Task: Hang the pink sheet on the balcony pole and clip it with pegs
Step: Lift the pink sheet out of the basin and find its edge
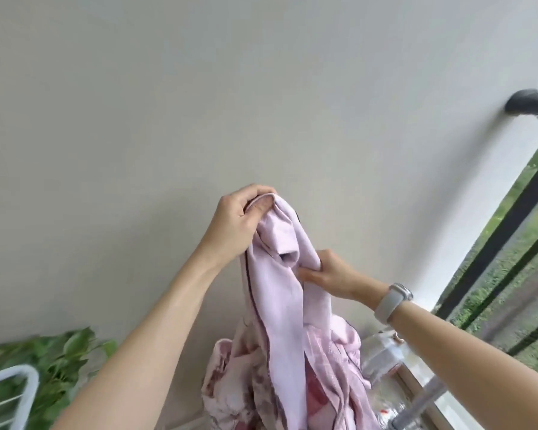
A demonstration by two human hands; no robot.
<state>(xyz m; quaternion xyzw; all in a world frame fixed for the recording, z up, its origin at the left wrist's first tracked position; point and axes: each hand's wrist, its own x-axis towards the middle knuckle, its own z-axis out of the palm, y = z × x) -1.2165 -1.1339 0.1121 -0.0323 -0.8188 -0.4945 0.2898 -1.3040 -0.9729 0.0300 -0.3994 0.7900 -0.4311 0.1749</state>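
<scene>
The pink sheet [284,293] hangs bunched in a long twisted fold in front of a plain wall, its lower part piled with patterned pink fabric at the bottom centre. My left hand [238,223] grips the sheet's top edge, fingers curled round the hem. My right hand [330,273], with a pale watch on the wrist, pinches a fold lower down on the right side. A metal pole [423,401] shows at the bottom right beneath my right forearm. No pegs can be made out.
A dark pipe [531,103] juts from the wall at the upper right. Black balcony railing bars [510,218] stand on the right with grass beyond. A white wire rack [19,395] and green leaves [59,361] sit at the bottom left. A blurred clear container [382,352] lies behind the sheet.
</scene>
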